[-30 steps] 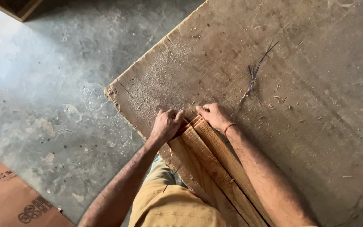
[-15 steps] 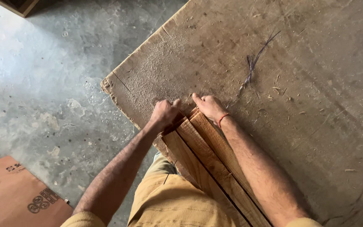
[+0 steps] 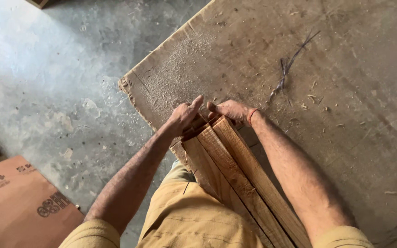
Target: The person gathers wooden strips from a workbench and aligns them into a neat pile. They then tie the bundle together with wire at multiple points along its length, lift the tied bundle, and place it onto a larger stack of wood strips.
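Note:
A bundle of several long reddish wooden strips lies on a large dusty wooden board and runs back toward my lap. My left hand grips the left side of the strips' far ends, its index finger stretched out. My right hand, with a red thread around the wrist, wraps over the same ends from the right. The fingertips of both hands nearly meet above the bundle.
Sawdust covers the board near its chipped corner. A thin dark twig lies on the board beyond my hands. Grey concrete floor spreads to the left, with a brown cardboard box at the lower left.
The view has shifted slightly. My left index finger has lifted and stretched out, and both hands stay on the ends of the strips.

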Available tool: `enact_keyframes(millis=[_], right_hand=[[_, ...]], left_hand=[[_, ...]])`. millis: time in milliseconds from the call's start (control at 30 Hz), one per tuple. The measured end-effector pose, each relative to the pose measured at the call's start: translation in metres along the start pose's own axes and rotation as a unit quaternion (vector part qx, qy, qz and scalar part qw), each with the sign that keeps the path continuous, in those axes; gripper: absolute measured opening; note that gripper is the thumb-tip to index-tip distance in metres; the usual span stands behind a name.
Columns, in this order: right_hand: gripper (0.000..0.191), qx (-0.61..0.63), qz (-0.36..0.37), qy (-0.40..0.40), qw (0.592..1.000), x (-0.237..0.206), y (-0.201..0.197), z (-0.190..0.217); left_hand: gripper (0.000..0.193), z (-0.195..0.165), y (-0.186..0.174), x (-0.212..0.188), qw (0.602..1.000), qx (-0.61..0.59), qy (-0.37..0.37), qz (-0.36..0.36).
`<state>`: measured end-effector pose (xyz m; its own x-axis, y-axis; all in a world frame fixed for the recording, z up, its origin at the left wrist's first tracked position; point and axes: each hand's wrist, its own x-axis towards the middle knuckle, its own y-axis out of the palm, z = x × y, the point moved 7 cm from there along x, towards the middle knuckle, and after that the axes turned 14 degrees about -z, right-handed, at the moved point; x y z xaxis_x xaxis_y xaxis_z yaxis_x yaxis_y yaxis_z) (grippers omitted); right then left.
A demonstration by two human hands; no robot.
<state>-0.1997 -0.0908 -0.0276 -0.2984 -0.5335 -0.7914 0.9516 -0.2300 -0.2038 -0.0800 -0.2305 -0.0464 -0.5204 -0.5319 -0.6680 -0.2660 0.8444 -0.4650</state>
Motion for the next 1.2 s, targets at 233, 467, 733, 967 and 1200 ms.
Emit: enact_keyframes(millis=[233, 467, 733, 967, 1200], right_hand=[[0.054, -0.051, 0.086, -0.042, 0.994, 0.021, 0.013, 0.023], [0.032, -0.197, 0.134, 0.022, 0.971, 0.025, 0.038, 0.05], [0.046, -0.266, 0.098, -0.044, 0.958, 0.015, 0.043, 0.067], [0.052, -0.092, 0.127, 0.004, 0.988, 0.019, 0.045, 0.056], [0.048, -0.149, 0.152, -0.02, 0.977, 0.02, 0.057, 0.066]], left_hand=[[0.11, -0.006, -0.002, -0.005, 1.0, -0.023, -0.018, 0.011], [0.133, -0.018, -0.005, -0.007, 0.991, -0.111, -0.035, 0.06], [0.132, -0.028, -0.027, -0.012, 0.988, -0.089, -0.031, 0.121], [0.111, -0.011, -0.048, -0.011, 0.992, -0.123, 0.019, 0.03], [0.097, 0.014, -0.048, -0.017, 0.953, -0.283, -0.099, -0.037]])
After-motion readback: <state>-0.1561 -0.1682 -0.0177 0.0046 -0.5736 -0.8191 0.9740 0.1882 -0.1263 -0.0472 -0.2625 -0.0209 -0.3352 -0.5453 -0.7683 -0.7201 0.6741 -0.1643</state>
